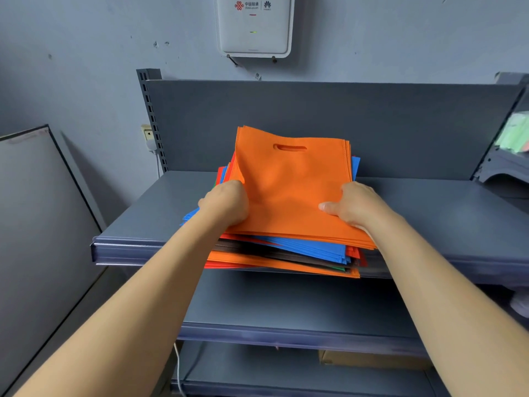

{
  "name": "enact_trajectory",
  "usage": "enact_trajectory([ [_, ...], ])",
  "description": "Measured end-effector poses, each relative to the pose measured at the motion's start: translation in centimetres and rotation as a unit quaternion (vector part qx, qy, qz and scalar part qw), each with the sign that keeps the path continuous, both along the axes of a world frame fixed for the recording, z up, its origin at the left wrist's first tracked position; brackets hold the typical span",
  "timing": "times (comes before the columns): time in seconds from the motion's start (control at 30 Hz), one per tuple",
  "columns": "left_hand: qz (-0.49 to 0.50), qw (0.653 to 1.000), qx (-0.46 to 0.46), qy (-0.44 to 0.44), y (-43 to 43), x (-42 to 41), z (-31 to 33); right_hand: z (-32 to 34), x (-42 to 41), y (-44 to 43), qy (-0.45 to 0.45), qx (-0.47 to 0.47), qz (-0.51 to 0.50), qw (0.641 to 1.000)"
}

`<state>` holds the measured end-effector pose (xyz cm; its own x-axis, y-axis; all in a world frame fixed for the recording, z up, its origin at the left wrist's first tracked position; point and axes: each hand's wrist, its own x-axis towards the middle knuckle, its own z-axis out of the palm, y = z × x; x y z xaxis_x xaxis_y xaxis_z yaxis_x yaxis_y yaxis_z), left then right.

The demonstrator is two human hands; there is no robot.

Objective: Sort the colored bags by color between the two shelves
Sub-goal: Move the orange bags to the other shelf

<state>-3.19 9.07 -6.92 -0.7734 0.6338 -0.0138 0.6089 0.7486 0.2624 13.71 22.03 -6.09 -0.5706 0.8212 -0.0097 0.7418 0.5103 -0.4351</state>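
Note:
A stack of flat fabric bags lies on the top grey shelf [148,224], overhanging its front edge. On top is a bundle of orange bags [289,184] with a cut-out handle, its far end lifted off the pile. My left hand [226,203] grips the bundle's left edge. My right hand [350,204] grips its right edge, thumb on top. Under the bundle lie blue bags [312,247], red bags [353,252], black bags [286,255], more orange bags [272,263] and a sliver of green.
A lower grey shelf [286,310] sits below, with a third beneath it holding a cardboard box [372,359]. A white router [254,24] hangs on the wall above. A dark-framed board [37,210] leans at the left. Pale green items [515,133] show at the far right.

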Motion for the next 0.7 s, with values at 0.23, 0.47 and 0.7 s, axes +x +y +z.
enact_trajectory([
  [0.23,0.023,0.999,0.008,-0.020,0.6,-0.7,0.6,0.0,-0.1,0.0,-0.005,-0.001,-0.002,1.000],
  [0.47,-0.062,0.989,0.119,0.068,-0.8,2.1,1.0,-0.2,0.1,0.4,0.003,-0.001,-0.004,1.000],
  [0.7,-0.117,0.973,0.107,0.168,-1.3,3.0,0.9,-0.1,-0.4,0.6,-0.001,0.005,-0.012,1.000],
])
